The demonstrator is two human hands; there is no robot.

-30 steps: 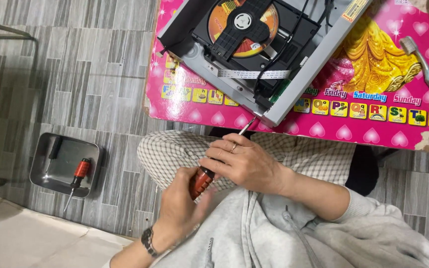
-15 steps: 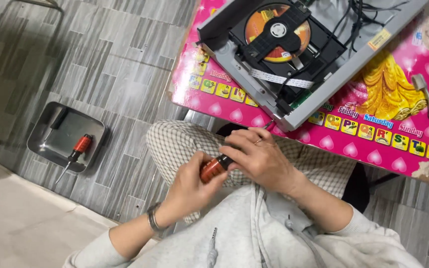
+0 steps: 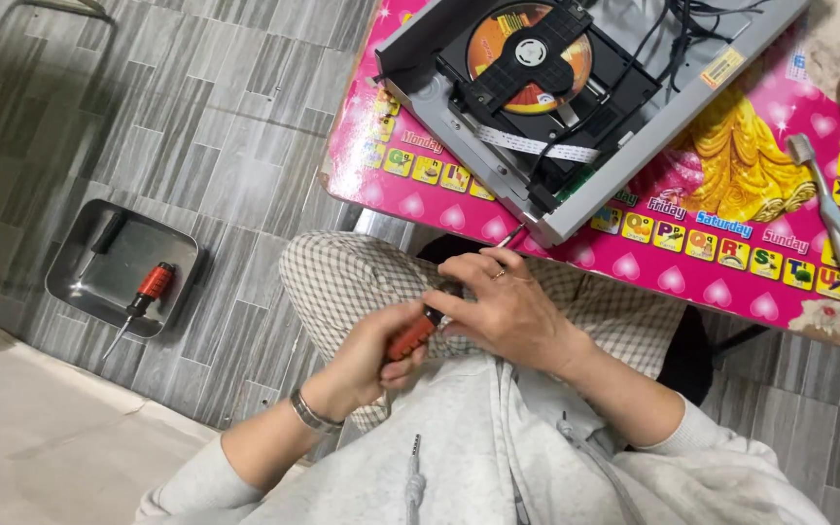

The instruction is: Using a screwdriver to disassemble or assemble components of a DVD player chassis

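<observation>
Head view. Left hand (image 3: 367, 355) wrapped around orange-handled screwdriver (image 3: 410, 337); right hand (image 3: 503, 306) pinching its shaft, tip near front corner of opened disc player (image 3: 585, 97) on pink surface (image 3: 731, 262). Cover already off, disc exposed. Second screwdriver (image 3: 143, 297) in metal tray (image 3: 89, 292), floor, left.

Right hand (image 3: 503, 306) slid up screwdriver (image 3: 410, 335) shaft; tip seemingly pulled back from player (image 3: 576, 87).
</observation>
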